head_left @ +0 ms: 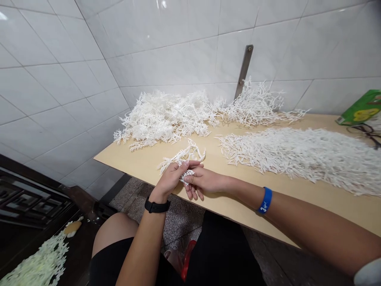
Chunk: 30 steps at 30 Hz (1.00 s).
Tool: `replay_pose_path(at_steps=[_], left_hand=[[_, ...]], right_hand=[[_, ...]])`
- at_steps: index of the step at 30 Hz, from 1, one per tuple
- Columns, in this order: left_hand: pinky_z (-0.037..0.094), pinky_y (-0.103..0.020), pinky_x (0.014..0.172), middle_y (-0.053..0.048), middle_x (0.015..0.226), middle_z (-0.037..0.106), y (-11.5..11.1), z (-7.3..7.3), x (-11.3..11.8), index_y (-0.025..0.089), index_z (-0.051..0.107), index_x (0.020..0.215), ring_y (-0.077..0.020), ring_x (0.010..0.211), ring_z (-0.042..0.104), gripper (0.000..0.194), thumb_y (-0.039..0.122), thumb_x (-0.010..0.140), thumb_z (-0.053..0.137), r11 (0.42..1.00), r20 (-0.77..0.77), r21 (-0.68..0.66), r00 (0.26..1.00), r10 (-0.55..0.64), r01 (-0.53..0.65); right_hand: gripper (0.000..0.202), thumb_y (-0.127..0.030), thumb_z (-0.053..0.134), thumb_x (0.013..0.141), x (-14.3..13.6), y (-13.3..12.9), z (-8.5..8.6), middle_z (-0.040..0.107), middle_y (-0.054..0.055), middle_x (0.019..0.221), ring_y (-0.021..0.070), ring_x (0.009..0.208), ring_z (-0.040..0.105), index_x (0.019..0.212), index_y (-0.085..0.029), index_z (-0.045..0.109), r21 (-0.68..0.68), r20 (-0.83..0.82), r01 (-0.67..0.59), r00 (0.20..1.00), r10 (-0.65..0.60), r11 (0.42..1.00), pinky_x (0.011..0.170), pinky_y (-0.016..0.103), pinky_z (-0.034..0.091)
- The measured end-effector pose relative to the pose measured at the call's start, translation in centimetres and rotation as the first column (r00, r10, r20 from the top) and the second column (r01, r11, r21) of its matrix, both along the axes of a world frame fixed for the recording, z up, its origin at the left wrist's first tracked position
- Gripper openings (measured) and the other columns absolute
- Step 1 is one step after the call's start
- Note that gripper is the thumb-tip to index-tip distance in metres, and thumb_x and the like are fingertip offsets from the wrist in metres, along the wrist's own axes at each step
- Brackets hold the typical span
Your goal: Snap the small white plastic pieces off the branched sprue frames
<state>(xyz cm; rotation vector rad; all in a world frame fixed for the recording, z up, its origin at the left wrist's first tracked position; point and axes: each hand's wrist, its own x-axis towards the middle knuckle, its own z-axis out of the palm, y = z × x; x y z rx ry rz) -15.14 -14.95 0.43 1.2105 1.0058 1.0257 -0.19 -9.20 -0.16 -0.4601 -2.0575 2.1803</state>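
Both of my hands meet at the front edge of the tan tabletop (143,165). My left hand (170,179), with a black band on its wrist, is closed around a white branching plastic sprig (187,174). My right hand (200,178) is closed on the same sprig from the other side, thumb pressed against it and some fingers curled below. Just beyond the hands, more thin white branches (192,149) spread over the tabletop; whether they join the held sprig is hidden by my fingers.
A large heap of white branching sprigs (166,115) lies at the back left. Another bunch (256,103) leans on the tiled wall near a metal bracket (244,69). A long pile of white pieces (303,155) covers the right side. A green packet (361,109) stands far right.
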Motion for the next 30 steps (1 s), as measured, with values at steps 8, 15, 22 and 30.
replay_pose_path(at_steps=[8,15,22,30], left_hand=[[0.051,-0.028,0.034,-0.007,0.060,0.072,0.3,-0.4,0.6,0.010,0.067,0.104,-0.0218,0.037,0.065,0.054,0.060,0.084,0.060,0.982,0.012,0.016,0.983,0.186,-0.186],[0.047,-0.025,0.036,-0.001,0.055,0.067,0.7,-1.0,1.3,0.014,0.068,0.088,-0.0150,0.035,0.059,0.044,0.057,0.079,0.068,0.919,0.065,-0.044,0.917,0.394,-0.392],[0.057,-0.032,0.079,0.005,0.043,0.056,1.9,-0.7,1.2,0.015,0.061,0.073,-0.0078,0.041,0.057,0.037,0.047,0.089,0.062,0.835,0.249,-0.094,0.800,0.546,-0.542],[0.053,-0.036,0.087,-0.013,0.088,0.078,1.3,-0.6,0.9,0.011,0.070,0.090,-0.0224,0.085,0.073,0.033,0.043,0.091,0.060,0.885,0.348,-0.103,0.817,0.460,-0.454]], right_hand=[[0.040,-0.024,0.036,0.099,-0.1,-1.0,0.4,0.055,-0.003,0.049,0.0058,0.032,0.043,0.061,-0.019,0.043,0.179,0.059,0.089,0.993,-0.101,0.980,0.029,0.016,0.036],[0.042,-0.018,0.035,0.096,0.0,-0.9,0.0,0.049,-0.002,0.046,0.0087,0.041,0.045,0.055,-0.019,0.042,0.413,-0.030,0.105,0.994,-0.101,0.905,0.047,0.022,0.041],[0.030,-0.010,0.042,0.088,0.2,-1.6,-0.1,0.053,-0.002,0.055,0.0103,0.052,0.048,0.059,-0.018,0.046,0.496,-0.117,0.007,0.991,0.059,0.868,0.058,0.024,0.042],[0.037,-0.039,0.042,0.097,0.0,-0.5,-1.0,0.056,0.000,0.059,0.0104,0.048,0.046,0.069,-0.017,0.052,0.250,-0.162,0.156,0.980,-0.118,0.956,0.047,0.023,0.039]])
